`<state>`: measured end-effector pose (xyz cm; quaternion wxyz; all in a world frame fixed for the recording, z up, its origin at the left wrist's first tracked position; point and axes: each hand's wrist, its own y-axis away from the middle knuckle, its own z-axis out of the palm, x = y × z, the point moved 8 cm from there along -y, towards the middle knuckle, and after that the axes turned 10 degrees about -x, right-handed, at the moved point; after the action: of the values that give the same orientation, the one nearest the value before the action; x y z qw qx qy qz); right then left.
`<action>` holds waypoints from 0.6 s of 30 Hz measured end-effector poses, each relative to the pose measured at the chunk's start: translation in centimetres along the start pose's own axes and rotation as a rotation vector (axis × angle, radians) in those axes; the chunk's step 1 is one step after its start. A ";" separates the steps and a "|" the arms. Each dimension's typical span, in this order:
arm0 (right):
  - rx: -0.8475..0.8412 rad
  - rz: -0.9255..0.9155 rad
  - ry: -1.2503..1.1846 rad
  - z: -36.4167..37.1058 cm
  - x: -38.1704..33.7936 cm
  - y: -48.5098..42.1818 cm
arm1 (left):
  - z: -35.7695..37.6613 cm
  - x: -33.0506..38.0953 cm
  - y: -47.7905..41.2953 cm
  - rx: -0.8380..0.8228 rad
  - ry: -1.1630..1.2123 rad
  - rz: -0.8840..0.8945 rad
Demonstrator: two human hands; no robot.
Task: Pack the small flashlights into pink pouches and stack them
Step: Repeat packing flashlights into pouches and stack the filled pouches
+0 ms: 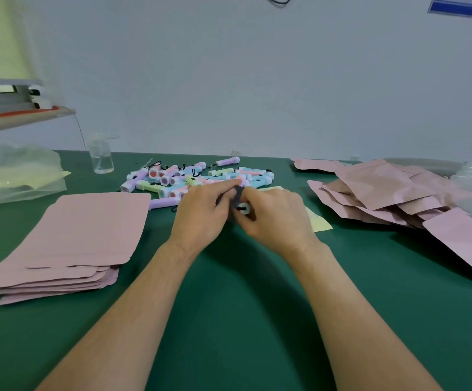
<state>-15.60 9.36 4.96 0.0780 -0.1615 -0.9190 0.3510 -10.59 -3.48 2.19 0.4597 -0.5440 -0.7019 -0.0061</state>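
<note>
Bare left forearm (133,306) and right forearm (350,306) come in from the bottom edge and converge at centre. Left hand (200,213) back up, fingers curled, fingertips pinching the far end of a small flashlight (242,208). Right hand (274,218) back up, fingers curled round the same flashlight. Fingertips of both hands meet; finer grip detail is blurred.

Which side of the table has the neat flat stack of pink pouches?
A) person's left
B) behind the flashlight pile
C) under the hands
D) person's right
A: the flat stack of pink pouches lies left of the left hand, which with the right hand grips a flashlight; the pouches on the right are a loose pile.
</note>
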 end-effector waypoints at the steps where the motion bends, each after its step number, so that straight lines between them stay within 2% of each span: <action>1: -0.024 -0.020 0.005 0.1 -0.5 -0.1 | -0.2 0.1 0.0 0.025 -0.020 0.003; 3: -0.060 0.042 0.043 0.0 -0.9 -0.4 | -0.2 0.2 0.1 0.040 -0.032 0.015; 5: -0.026 0.231 0.109 -0.8 -0.2 -0.6 | 0.1 0.3 0.1 0.007 0.003 0.024; 7: -0.021 0.341 0.216 -1.0 0.2 -0.6 | 0.2 0.5 0.0 -0.019 0.000 0.031; 12: -0.106 0.403 0.340 0.1 0.4 -0.3 | 0.4 1.7 0.3 0.021 -0.096 0.085; 14: -0.099 0.409 0.326 0.3 0.2 -0.2 | 0.4 1.8 0.5 0.032 -0.085 0.084; 18: -0.245 0.494 0.265 2.4 1.6 0.3 | 0.8 2.5 0.7 -0.002 -0.115 0.119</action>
<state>-17.66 8.71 3.04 0.0896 -0.4327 -0.8692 0.2217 -10.49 -0.92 3.02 0.4174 -0.5846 -0.6938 0.0518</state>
